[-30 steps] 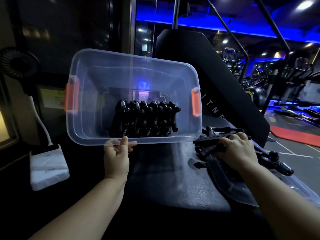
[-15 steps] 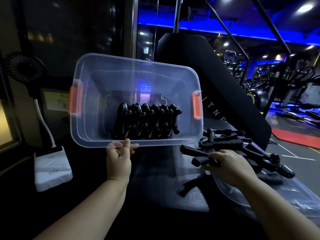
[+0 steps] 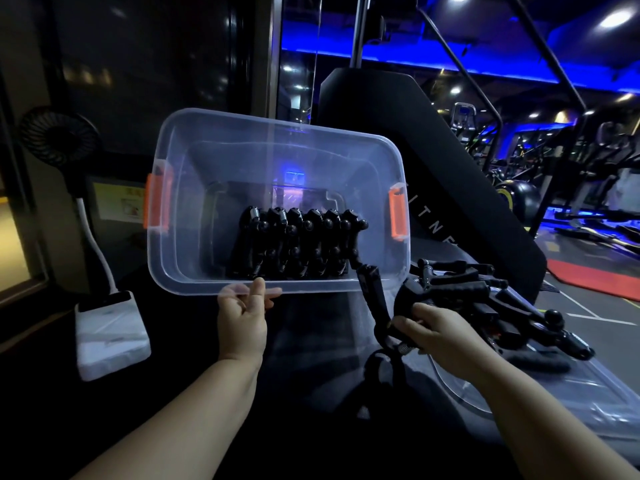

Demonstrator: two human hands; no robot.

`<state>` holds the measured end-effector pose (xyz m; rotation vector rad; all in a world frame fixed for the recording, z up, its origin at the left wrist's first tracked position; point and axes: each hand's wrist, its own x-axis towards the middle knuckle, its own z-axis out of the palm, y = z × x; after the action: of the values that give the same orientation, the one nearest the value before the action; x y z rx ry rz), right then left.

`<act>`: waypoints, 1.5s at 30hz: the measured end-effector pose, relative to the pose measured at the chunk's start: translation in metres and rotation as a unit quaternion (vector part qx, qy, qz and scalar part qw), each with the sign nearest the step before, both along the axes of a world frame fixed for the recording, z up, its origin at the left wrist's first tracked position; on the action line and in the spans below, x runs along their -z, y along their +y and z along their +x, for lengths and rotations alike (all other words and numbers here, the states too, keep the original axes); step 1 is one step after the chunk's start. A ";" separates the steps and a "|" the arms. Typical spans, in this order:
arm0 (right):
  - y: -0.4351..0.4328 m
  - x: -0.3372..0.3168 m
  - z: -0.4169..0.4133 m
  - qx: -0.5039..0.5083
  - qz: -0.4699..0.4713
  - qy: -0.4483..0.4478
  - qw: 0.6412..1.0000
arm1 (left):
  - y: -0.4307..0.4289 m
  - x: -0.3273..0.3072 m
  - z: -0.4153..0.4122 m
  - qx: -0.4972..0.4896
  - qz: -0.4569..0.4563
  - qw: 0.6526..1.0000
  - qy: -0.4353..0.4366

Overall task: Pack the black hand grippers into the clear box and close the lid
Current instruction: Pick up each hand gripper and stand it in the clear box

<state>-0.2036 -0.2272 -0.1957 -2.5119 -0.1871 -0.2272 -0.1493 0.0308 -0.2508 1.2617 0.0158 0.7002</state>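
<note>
Dim gym under blue strip lights, machines ranged off to the right; up front, a dark padded worktop [image 3: 311, 358]. Clear box [image 3: 277, 129] tilted with its mouth toward the camera, near rim pinched by the left hand [image 3: 244, 317]. Inside, against the lower wall, a packed row of black hand grippers [image 3: 298, 244], side by side, spring coils showing along the top. One more hand gripper [image 3: 375, 303] gripped in the right hand [image 3: 440, 334], fingers curled round its coil end. Long axis running up and leftward from that hand, handle tip crossing the box's near-right rim and pointing at the right end of the row; touching the last one or not, cannot tell. Right hand clearly the nearer to that gap. Likely next: sliding it in parallel beside the rest. Further right, a loose pile of grippers [image 3: 485, 299] on the lid [image 3: 571, 393], not yet packed.
</note>
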 end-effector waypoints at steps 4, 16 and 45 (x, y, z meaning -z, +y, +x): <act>0.006 -0.001 0.001 -0.010 0.060 -0.014 0.998 | 0.000 -0.001 0.000 -0.001 -0.005 1.000 0.001; 0.019 0.002 0.006 0.009 0.127 -0.047 0.991 | 0.000 0.000 -0.001 0.001 -0.005 1.000 0.006; 0.023 0.008 -0.018 -0.019 -0.103 -0.077 0.991 | 0.000 -0.003 -0.004 0.025 -0.029 0.999 0.009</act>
<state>-0.2212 -0.2037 -0.2040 -2.6930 -0.3362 -0.4067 -0.1535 0.0312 -0.2480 1.2081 0.0191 0.6405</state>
